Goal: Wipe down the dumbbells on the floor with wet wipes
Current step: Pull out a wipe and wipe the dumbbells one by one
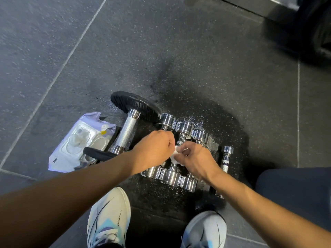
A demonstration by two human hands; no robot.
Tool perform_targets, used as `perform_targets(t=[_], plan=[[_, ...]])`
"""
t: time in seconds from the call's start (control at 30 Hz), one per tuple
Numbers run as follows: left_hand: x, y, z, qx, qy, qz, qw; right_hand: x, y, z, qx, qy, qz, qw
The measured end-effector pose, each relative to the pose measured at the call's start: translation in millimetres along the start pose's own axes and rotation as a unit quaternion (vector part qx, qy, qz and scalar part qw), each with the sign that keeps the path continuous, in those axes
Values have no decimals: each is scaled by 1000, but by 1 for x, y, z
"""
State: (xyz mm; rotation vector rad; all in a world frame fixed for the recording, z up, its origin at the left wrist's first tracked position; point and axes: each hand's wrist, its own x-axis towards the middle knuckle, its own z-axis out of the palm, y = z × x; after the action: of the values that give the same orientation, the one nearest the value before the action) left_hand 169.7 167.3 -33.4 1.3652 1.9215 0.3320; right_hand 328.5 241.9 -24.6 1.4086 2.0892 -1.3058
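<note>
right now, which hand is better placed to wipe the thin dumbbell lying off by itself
Probably right. The right hand pinches the wipe and sits nearest the thin dumbbell; the left hand is farther off.

On the floor (pixel 179 59), mid-frame, three small dumbbells (pixel 184 127) lie side by side. Left of them lies the big dumbbell (pixel 128 129), its far plate just beside the leftmost small one. Further left sits the pack of wipes (pixel 71 149). A thin dumbbell (pixel 226 158) lies apart to the right. My left hand (pixel 155 149) and right hand (pixel 195 160) meet above the three, a wipe (pixel 174 156) between them. My shoes (pixel 109 217) are at the bottom edge.
</note>
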Motion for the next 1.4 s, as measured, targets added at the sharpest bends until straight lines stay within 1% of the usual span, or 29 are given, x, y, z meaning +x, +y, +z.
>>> perform_targets(t=[0.03,0.1,0.17,0.23,0.3,0.37,0.43,0.53,0.57,0.63,0.7,0.8,0.87,0.97,1.0,1.03,1.1,1.17,1.2,1.23,1.27,1.33,1.37,1.4], plan=[[0,3,3,-39,1,-3,999,-2,0,-1,2,11,-10,1000],[1,3,9,-67,-12,-10,998,-6,6,-3,7,30,-30,999],[1,2,12,-72,-43,-9,996,-9,17,-6,-34,58,-54,996],[-1,2,14,-50,-64,7,997,-14,26,-7,-34,72,-65,995],[-3,2,16,-7,-61,27,998,-20,30,-4,-26,69,-86,994],[-3,3,20,3,-64,25,998,-21,29,4,-35,81,-123,988],[-1,3,23,-22,-61,12,998,-16,26,12,-38,103,-144,983],[2,3,22,-82,-43,13,996,-2,23,21,-83,133,-163,974],[1,3,22,-99,-34,20,994,1,22,22,-85,135,-154,975],[0,2,21,-131,-4,28,991,3,22,19,-55,137,-128,981],[-1,0,21,-138,16,22,990,-2,26,9,-22,154,-111,982],[-4,-1,19,-104,-8,20,994,-13,40,-8,52,227,-41,972],[-4,2,17,-92,-15,19,995,-14,53,-15,65,271,9,960],[-4,7,15,-64,-34,18,997,-12,66,-22,59,337,9,940],[-3,8,16,-47,-46,17,998,-11,70,-23,58,338,6,939],[-3,8,17,-32,-58,11,998,-8,73,-21,45,318,3,947],[-3,7,20,-13,-79,-3,997,-2,78,-11,38,236,-2,971],[-3,5,22,-7,-99,-13,995,2,76,1,73,200,-7,977],[-3,4,23,-7,-110,-15,994,3,71,3,107,197,14,975],[-3,4,24,-5,-120,-14,993,7,66,4,167,195,64,964],[-2,3,24,-2,-127,-11,992,10,60,2,250,185,117,943],[-2,2,25,7,-134,-9,991,12,53,-3,393,162,177,888],[-2,2,25,10,-135,-8,991,11,51,-4,423,157,186,873],[-1,1,25,12,-135,-7,991,8,50,-3,425,150,185,873]])
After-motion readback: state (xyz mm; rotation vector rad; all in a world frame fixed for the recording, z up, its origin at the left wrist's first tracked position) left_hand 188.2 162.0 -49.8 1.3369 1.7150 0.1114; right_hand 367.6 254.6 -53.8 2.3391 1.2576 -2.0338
